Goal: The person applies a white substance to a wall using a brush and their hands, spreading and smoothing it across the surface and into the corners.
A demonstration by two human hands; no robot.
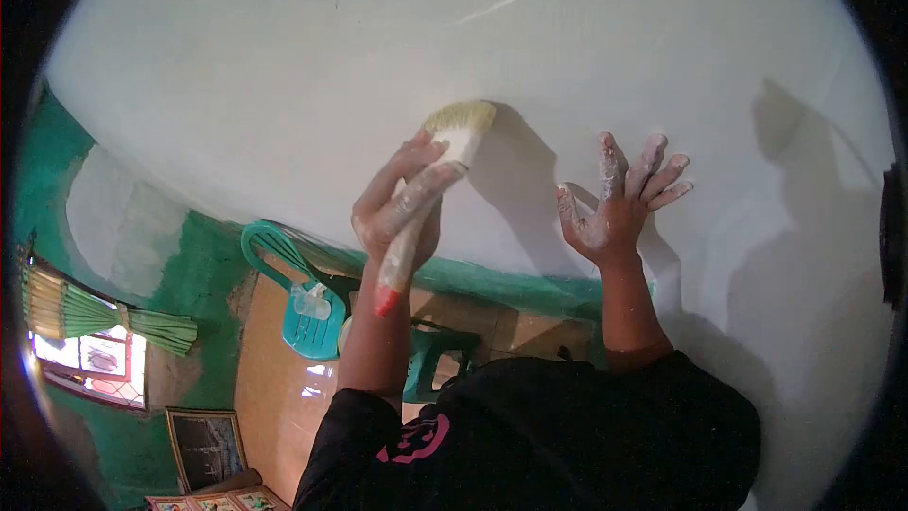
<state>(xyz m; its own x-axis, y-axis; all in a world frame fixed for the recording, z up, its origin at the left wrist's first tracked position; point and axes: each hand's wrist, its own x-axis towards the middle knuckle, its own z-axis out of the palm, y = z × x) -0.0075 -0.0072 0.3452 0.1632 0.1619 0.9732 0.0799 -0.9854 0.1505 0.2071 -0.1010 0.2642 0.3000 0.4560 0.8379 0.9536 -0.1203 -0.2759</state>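
My left hand [402, 199] is closed around a wide paintbrush, fingers at its whitened upper part, the red-tipped handle slanting down along my wrist. The pale bristles of the paintbrush [463, 116] point upward, right at the white wall [322, 85], and throw a shadow to the right. My right hand [624, 194] is spread out against the same wall, fingers apart and holding nothing. White paint or powder coats the fingers of both hands.
A thin crack [515, 3] runs through the upper wall. Below left stands a green plastic chair [317, 322] with a clear plastic container [309, 301] on it; a green stool [440, 360] is close by my left arm. A framed picture [206, 449] leans near the window [99, 360].
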